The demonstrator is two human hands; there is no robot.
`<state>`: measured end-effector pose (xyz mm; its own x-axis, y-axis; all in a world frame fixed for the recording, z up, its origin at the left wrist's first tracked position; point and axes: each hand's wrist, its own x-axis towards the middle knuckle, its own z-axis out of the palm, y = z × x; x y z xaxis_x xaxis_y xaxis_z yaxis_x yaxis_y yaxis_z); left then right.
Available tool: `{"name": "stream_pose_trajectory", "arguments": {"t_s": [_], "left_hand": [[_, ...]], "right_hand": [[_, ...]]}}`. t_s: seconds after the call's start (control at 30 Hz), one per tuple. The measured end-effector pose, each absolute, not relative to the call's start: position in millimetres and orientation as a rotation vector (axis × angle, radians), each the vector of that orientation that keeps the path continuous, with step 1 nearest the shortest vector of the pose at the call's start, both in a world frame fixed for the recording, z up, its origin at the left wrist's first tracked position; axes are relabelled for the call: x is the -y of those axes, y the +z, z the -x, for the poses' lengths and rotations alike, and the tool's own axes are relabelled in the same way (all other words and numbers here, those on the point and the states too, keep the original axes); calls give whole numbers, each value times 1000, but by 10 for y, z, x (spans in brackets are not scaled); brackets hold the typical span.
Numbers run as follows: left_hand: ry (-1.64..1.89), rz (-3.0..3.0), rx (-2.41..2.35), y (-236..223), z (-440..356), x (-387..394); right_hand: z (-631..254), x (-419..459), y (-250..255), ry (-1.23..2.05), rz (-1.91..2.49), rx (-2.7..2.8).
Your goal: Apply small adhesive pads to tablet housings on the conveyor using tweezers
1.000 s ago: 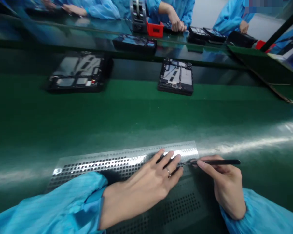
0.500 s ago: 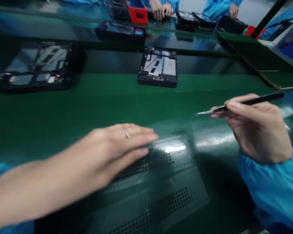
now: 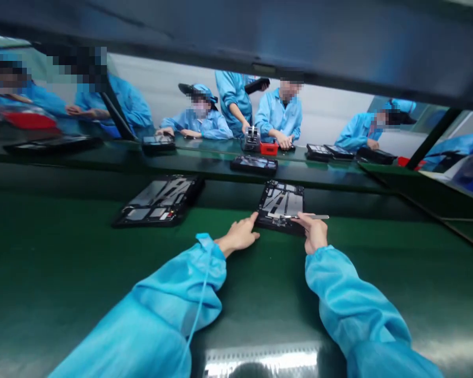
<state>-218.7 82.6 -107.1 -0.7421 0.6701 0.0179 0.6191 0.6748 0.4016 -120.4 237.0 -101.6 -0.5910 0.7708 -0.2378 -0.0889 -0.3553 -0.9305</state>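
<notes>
Your left hand (image 3: 238,234) lies open, its fingers relaxed and released, with the tips touching the lower left edge of a flat, black, open-backed tablet frame (image 3: 280,207). The frame sits directly ahead of you on the glossy green bench (image 3: 63,252). Your right hand (image 3: 313,231) is clenched in a pinch around slim metal tweezers (image 3: 319,216), which lie across the frame's lower right edge.

The frame looks light and fairly stiff, but its exposed silver panels and thin inner strips look fragile. Take it by the black outer rim, with a hand on each side, and keep your fingers off the inside. The smooth bench may let it slide, so steady it as you handle it.

A second black open tablet frame (image 3: 157,201) lies to your left, well apart from your hands. A perforated metal plate (image 3: 260,362) sits nearer you, below your forearms. Across the bench are a red plastic bin (image 3: 268,148) and co-workers in blue gowns (image 3: 279,110). Nothing stands between your hands and the frame.
</notes>
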Motion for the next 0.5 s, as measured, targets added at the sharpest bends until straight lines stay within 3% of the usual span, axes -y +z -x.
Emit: {"name": "stream_pose_trajectory", "arguments": {"t_s": [0.2, 0.37, 0.5], "left_hand": [[464, -1213, -2887, -960, 1876, -795], [438, -1589, -2969, -761, 1315, -504], [501, -1915, -2974, -584, 780, -245]], "right_hand": [[970, -2280, -775, 2066, 738, 1283], [196, -2259, -535, 2065, 545, 1164], [-490, -2559, -647, 1978, 516, 1210]]}}
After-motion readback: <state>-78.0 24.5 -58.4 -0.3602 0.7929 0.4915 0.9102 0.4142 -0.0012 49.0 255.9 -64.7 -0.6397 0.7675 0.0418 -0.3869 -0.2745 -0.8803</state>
